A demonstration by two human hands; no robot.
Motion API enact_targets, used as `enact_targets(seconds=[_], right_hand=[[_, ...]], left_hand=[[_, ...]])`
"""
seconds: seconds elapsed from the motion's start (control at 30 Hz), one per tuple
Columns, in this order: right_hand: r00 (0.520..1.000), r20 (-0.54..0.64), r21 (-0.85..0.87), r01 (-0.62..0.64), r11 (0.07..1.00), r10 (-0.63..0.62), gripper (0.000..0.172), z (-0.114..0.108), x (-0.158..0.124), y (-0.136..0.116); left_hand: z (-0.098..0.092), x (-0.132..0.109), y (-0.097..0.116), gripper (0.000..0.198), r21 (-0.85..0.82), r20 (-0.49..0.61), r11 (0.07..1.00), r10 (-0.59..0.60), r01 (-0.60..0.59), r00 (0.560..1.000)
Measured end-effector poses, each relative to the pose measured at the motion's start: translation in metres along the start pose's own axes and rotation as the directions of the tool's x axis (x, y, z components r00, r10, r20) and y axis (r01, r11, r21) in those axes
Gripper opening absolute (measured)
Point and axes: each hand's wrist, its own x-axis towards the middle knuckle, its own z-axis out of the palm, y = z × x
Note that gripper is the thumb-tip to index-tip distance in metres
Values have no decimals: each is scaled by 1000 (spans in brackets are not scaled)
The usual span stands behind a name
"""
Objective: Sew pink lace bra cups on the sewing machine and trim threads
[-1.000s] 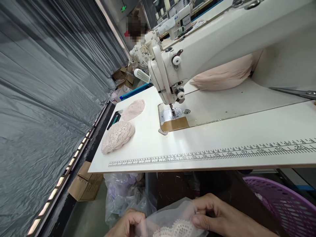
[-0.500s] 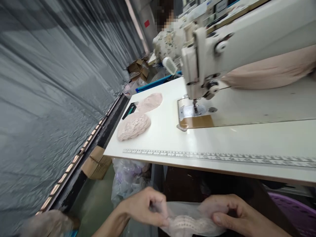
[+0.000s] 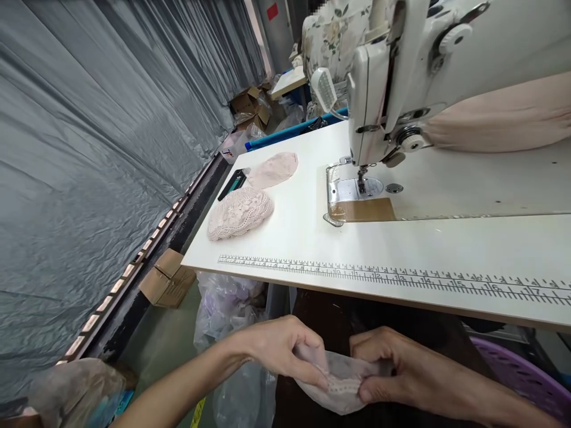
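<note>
Below the table's front edge, my left hand [image 3: 289,351] pinches one side of a sheer pale fabric piece with a lace band [image 3: 341,386]. The other side is gripped by my right hand [image 3: 388,368], thumb on top. On the white table [image 3: 285,232] lie a folded pale pink lace bundle [image 3: 241,214] and a flat pink fabric piece [image 3: 276,169], with a black and green item [image 3: 232,183] beside them. The sewing machine [image 3: 375,101] stands to the right, its needle area above the metal plate.
Pink cloth [image 3: 499,119] lies behind the machine arm. A ruler strip [image 3: 379,274] runs along the table front. Around are a cardboard box [image 3: 167,279], plastic bags [image 3: 227,303], a purple basket [image 3: 521,380], grey curtain [image 3: 111,119] and a person in floral clothing [image 3: 334,35].
Both hands have moved up slightly and closer together, with the sheer fabric between them now more bunched. The view has shifted, and the machine appears larger.
</note>
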Motion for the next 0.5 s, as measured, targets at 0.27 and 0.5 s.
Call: enact_targets(seconds=[0.27, 0.5], right_hand=[[998, 64, 35, -3, 999, 1, 33, -7, -8, 0], [996, 4, 28, -87, 996, 87, 25, -3, -7, -5]], left_hand=[[1, 5, 4, 52, -7, 11, 999, -43, 43, 999], [8, 12, 10, 41, -56, -16, 995, -80, 79, 997]])
